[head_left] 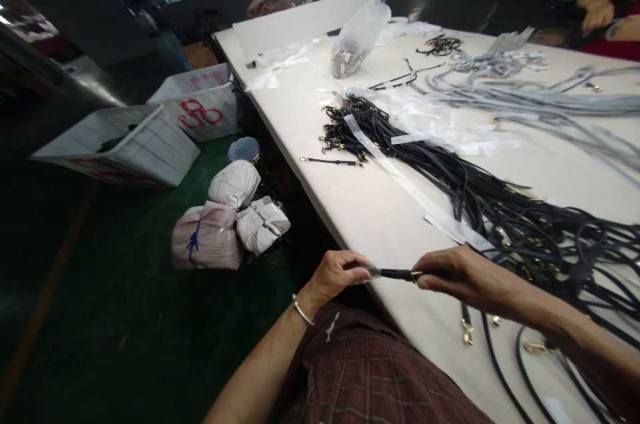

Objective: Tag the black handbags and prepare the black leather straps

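A black strap [395, 274] stretches between my two hands at the table's near edge. My left hand [344, 273] pinches its left end, where a bit of clear or white wrapping shows. Closed round the other end is my right hand [453, 271], with a gold metal fitting [416, 276] at its fingertips. Below the right hand, a gold clasp [467, 332] on another black strap lies on the table. A large bundle of black straps [430, 171] with gold clasps spreads beyond and to the right of my hands.
White strips [400, 177] lie across the bundle on the white table [320, 191]. Grey straps [540, 101] and a clear plastic bag [357, 41] lie farther back. White bins [165, 144] and wrapped bundles [210, 237] stand on the floor at left. A co-worker's hand [597, 11] is at far right.
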Demonstrator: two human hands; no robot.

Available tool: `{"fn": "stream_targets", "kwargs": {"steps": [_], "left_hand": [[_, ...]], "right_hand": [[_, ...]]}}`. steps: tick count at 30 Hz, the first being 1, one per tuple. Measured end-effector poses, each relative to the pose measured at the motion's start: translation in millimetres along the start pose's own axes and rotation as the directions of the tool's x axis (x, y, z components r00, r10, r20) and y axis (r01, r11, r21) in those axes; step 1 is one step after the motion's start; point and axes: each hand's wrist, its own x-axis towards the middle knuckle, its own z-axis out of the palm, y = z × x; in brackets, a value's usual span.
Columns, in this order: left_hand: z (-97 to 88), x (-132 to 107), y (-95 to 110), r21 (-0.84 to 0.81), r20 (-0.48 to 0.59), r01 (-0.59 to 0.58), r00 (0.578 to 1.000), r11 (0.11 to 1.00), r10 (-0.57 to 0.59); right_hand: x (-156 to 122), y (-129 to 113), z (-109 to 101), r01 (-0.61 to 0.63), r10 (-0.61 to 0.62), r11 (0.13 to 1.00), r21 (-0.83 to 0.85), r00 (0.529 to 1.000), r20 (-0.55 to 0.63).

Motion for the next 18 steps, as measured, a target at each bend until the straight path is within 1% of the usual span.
{"fn": "stream_targets", "kwargs": {"steps": [1,3,5,6,7,9,11,12,13,15,17,18], "left_hand": [[-1.5,1,1,-0.068,0.061,0.073,0.996,0.995,-0.069],[-3.9,3,3,-0.167,0.212,0.209,0.962,0.964,-0.172],[-4.8,5,7,-0.209,0.352,0.306,0.910,0.929,-0.221],[-4.3,6,9,-0.215,0.395,0.335,0.889,0.917,-0.232],[-3.0,7,12,-0.219,0.410,0.352,0.879,0.910,-0.241],[1.9,7,19,-0.215,0.370,0.348,0.894,0.913,-0.253],[8.9,7,24,-0.192,0.294,0.300,0.926,0.934,-0.237],[12.5,7,27,-0.168,0.259,0.257,0.943,0.952,-0.209],[15.8,6,28,-0.134,0.226,0.200,0.960,0.971,-0.166],[20.4,5,29,-0.032,0.167,0.046,0.985,0.998,-0.040],[22.3,3,27,0.101,0.094,-0.125,0.989,0.987,0.115],[22.8,2,26,0.165,0.065,-0.197,0.980,0.966,0.189]], "right_hand": [[0,-2,1,0.023,-0.023,1.000,-0.016,1.000,0.005],[-1,-7,2,0.071,-0.070,0.996,-0.059,0.997,0.024],[-1,-13,4,0.103,-0.101,0.986,-0.129,0.995,0.018],[-1,-16,5,0.102,-0.104,0.979,-0.175,0.995,-0.005],[-1,-19,8,0.093,-0.104,0.970,-0.226,0.994,-0.038],[2,-24,14,0.058,-0.093,0.947,-0.316,0.991,-0.100],[8,-26,21,0.015,-0.060,0.943,-0.333,0.990,-0.125],[11,-25,23,-0.015,-0.022,0.957,-0.289,0.992,-0.125],[14,-23,26,-0.055,0.031,0.977,-0.205,0.992,-0.120],[19,-12,28,-0.132,0.136,0.990,0.054,0.988,-0.076],[20,1,29,-0.167,0.177,0.936,0.309,0.984,-0.005],[19,7,29,-0.171,0.177,0.906,0.386,0.984,0.021]]}}
